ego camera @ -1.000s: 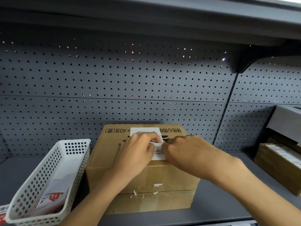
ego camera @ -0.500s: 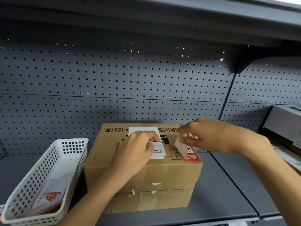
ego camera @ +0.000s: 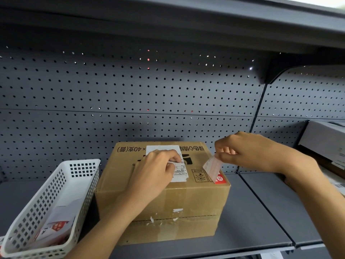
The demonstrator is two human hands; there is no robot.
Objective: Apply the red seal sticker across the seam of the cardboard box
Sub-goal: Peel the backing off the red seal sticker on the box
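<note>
Fingers (ego camera: 225, 156) of our right hand (ego camera: 257, 152) pinch the red sticker (ego camera: 212, 168) by its top; its red bottom end touches the box (ego camera: 168, 199) top near the right front corner. Our left hand (ego camera: 155, 171) pinches the white paper (ego camera: 180, 174) on the box.

Dim, even light; wide-angle edge bowing

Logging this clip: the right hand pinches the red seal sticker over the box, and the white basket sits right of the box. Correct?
Not quite. The head view shows the white basket left of the cardboard box, not right. The right hand does pinch the red seal sticker over the box.
</note>
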